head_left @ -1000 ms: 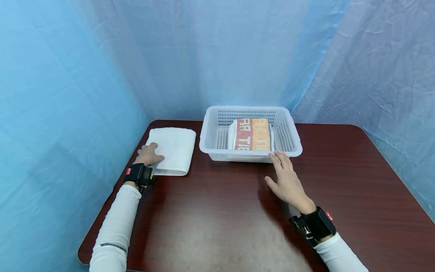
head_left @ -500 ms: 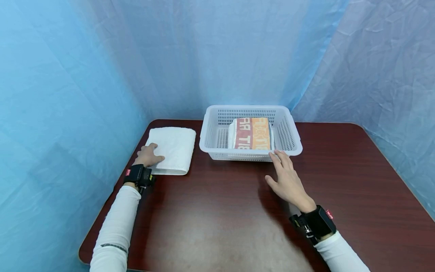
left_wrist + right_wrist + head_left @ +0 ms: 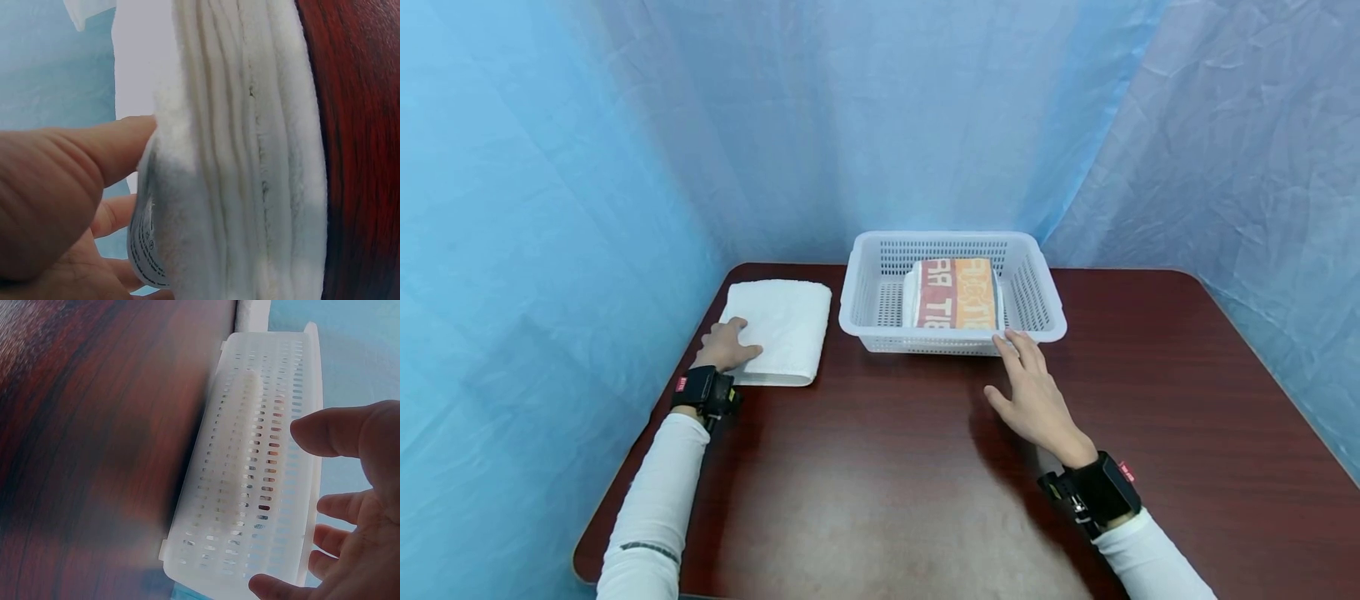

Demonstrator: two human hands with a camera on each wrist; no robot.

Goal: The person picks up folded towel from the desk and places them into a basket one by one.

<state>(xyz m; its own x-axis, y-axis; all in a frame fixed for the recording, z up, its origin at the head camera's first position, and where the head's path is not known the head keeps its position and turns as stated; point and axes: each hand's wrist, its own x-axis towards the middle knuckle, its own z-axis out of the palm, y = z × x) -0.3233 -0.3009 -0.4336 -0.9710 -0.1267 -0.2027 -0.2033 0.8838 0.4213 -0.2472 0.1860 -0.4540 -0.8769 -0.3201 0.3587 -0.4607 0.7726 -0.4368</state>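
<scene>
A folded white towel [image 3: 784, 329] lies on the left part of the table; the left wrist view shows its stacked layers and a printed label [image 3: 146, 240] at its edge. My left hand [image 3: 726, 345] rests on the towel's near left side with thumb and fingers spread. To the right of it stands a white perforated basket [image 3: 925, 342]. Inside is a folded cloth [image 3: 956, 295] with red and orange panels and pale letters. My right hand [image 3: 1036, 406] has its fingertips at the basket's near rim, fingers loosely straight. Whether they touch the rim is hard to tell.
The dark brown wooden table [image 3: 880, 467] has rounded corners. Light blue fabric [image 3: 850, 125] hangs along its left, back and right sides. Both wrists carry black strapped devices, and white sleeves cover the arms.
</scene>
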